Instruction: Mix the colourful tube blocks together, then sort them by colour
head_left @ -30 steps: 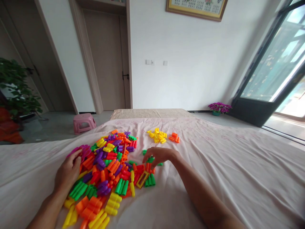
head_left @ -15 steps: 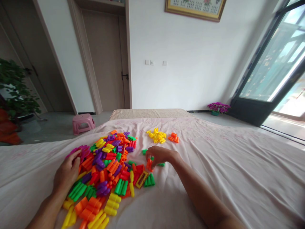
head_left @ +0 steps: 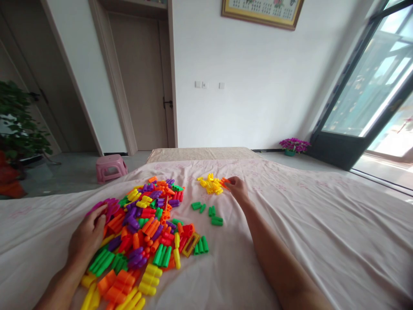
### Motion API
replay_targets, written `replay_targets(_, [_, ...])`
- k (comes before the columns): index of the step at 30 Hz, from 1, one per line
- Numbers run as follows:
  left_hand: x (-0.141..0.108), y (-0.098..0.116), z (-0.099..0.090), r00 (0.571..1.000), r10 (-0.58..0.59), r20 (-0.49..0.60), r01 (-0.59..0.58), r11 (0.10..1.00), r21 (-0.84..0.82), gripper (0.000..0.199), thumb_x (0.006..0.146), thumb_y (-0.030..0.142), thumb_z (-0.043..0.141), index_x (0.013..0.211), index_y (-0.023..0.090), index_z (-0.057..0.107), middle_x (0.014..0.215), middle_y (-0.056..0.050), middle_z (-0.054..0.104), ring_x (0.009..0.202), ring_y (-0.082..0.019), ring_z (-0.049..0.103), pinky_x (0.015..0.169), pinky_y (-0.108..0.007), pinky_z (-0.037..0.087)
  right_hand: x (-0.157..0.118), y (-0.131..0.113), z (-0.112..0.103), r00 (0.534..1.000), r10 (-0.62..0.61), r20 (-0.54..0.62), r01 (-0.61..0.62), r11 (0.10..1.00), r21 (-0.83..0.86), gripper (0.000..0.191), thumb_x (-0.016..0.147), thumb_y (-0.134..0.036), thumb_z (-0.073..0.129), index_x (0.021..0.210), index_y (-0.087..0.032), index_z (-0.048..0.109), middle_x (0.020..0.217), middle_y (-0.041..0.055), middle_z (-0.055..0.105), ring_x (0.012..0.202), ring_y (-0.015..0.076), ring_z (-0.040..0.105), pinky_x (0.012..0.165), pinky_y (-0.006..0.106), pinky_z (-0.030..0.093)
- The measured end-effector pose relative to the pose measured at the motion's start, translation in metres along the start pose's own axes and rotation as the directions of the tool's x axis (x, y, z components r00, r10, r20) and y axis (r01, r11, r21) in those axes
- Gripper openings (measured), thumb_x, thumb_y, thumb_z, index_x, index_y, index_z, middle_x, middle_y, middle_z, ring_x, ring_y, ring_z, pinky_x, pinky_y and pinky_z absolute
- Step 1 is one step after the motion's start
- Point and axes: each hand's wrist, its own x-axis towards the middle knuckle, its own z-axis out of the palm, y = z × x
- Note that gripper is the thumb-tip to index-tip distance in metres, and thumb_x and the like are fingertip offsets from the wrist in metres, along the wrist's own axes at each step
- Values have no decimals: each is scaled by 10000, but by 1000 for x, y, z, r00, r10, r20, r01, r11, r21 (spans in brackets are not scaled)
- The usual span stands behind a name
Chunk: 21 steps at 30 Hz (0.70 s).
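Observation:
A large mixed pile of orange, purple, green, red and yellow plastic pieces point(head_left: 151, 228) lies on the cloth. My left hand point(head_left: 88, 230) is closed at the pile's left side, its fingers on a magenta piece point(head_left: 112, 206). Farther out, my right hand point(head_left: 237, 188) pinches an orange piece point(head_left: 225, 183), right beside a small heap of yellow pieces point(head_left: 210, 184). Several green pieces point(head_left: 217, 221) lie apart between the pile and my right forearm. A yellow rectangular frame piece point(head_left: 191, 245) rests at the pile's right edge.
The pale patterned cloth point(head_left: 290, 215) spreads over the wide surface. Beyond its left edge stands a pink stool point(head_left: 111, 168) on the floor. A potted magenta plant point(head_left: 294, 146) stands by the glass door, and a leafy plant point(head_left: 21, 120) is at far left.
My right hand has moved away from me and to the right, carrying an orange piece from beside the pile to the yellow heap. The green pieces it covered now show. My left hand stays at the magenta piece.

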Motion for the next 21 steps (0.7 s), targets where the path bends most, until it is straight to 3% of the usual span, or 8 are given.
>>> replay_targets(4, [1,-4,2,999,27,-21,-28,1000,-9,493,962,444,353,1372,254,549,1416,-64,586,1240,-284,577,1017,-406,462,7,13,-19,983,68,-173,-84,992,-90,305,784,-289,634,1056,-166,697,1026,94,702,900,208,653,793,307,491])
replay_targets(6, [2,-5,3,999,29,-30,-30,999,-18,501,964,459,337,1364,250,555,1417,-75,586,1245,-283,573,1027,-401,454,8,13,-25,985,57,-163,-77,990,-116,362,780,-249,642,1129,-157,673,1104,113,678,968,215,644,840,314,496])
replay_targets(8, [2,-7,5,999,21,-29,-22,1000,-17,515,964,473,323,1362,247,560,1410,-83,591,1242,-277,575,1035,-387,447,7,8,-29,998,65,-18,-66,996,-64,402,785,-224,651,1179,-143,645,1073,109,681,918,202,652,796,302,516])
replay_targets(10, [3,-7,5,1000,17,-25,-17,1000,-14,524,964,480,315,1370,251,555,1411,-80,591,1247,-269,572,1042,-377,439,3,1,-30,965,54,258,-68,997,45,478,787,-219,670,1251,-130,599,1040,102,685,814,174,657,701,276,535])
replay_targets(12, [3,-8,6,1000,11,-15,-11,1000,-15,533,968,489,304,1383,254,542,1423,-76,581,1255,-271,566,1044,-380,435,-3,-9,-29,839,19,544,-78,993,84,647,741,-222,736,1348,-140,530,1103,111,667,719,141,649,618,251,540])
replay_targets(14, [3,-8,5,1000,5,-8,-6,1000,-20,543,971,500,294,1391,253,534,1435,-79,571,1264,-277,559,1047,-388,430,-11,-19,-25,660,8,751,-31,999,17,871,637,-223,827,1428,-185,466,1214,121,624,652,110,636,558,231,536])
replay_targets(17, [2,-6,4,1000,2,-9,-2,1000,-23,538,971,499,298,1392,259,533,1436,-75,571,1269,-280,555,1051,-394,427,-25,-33,-18,444,65,894,80,991,-111,1087,504,-213,892,1480,-244,414,1287,122,588,628,104,636,497,205,515])
replay_targets(21, [-1,0,1,1000,-13,-1,13,1000,-21,528,968,488,306,1379,259,546,1437,-77,571,1273,-283,554,1051,-399,429,-39,-45,-5,367,59,929,137,984,-117,1094,500,-189,876,1487,-269,409,1252,106,614,673,139,667,491,192,505])
